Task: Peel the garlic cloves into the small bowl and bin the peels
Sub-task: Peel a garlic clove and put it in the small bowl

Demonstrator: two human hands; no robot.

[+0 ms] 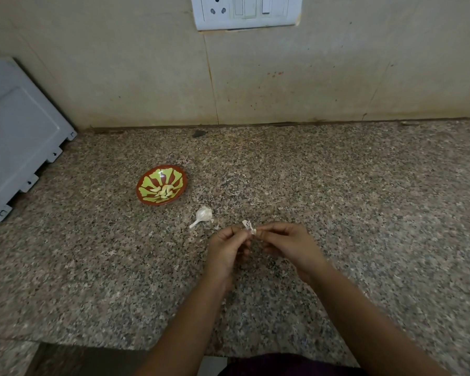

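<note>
A small bowl [174, 175], set within easy reach on the granite tabletop [364, 213], holds peeled cloves [164, 191]; the remaining garlic head [204, 214] lies just beside it. Left hand [224, 248] and right hand [288, 240] pinch one clove [249, 227] between their fingers [267, 229], its papery skin lifting, apparently mid-peel.

Bare forearms in from the lower edge, angled toward each other. Wrists roughly in line with the forearms. Left hand [224, 246] with fingers curled inward, tips pinching the garlic clove [249, 227]. Right hand [289, 241] back upward, thumb and forefinger pinching the same clove from the other side, remaining fingers tucked under. Both hands nearly touching at the tips
</note>
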